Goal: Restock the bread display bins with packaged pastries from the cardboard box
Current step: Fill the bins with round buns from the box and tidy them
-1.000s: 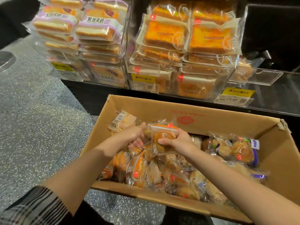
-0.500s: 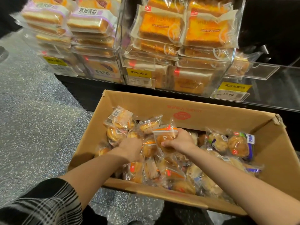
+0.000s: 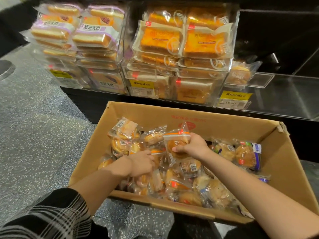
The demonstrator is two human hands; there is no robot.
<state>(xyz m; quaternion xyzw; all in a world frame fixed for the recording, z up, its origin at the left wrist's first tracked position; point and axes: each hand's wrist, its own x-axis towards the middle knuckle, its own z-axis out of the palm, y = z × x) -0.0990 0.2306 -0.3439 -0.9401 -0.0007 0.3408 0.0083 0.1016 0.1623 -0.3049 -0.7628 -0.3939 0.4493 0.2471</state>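
An open cardboard box sits on the floor below the display and holds several clear-wrapped pastries. My right hand grips an orange-striped pastry packet and holds it upright above the pile, near the box's middle. My left hand is down in the heap at the near left of the box, its fingers curled among the packets; what it holds is hidden. Behind the box stand clear display bins: one with purple-labelled sandwich cakes, one with orange toast packs, and a low bin on the right with a single pastry.
Yellow price tags hang on the bin fronts. A black shelf runs to the right behind the box. Speckled grey floor lies to the left. Purple-labelled muffin packs lie at the box's right side.
My left hand has dropped from beside the held packet down into the pile, toward the near left of the box. My right hand keeps the same packet raised. The view tilted slightly.
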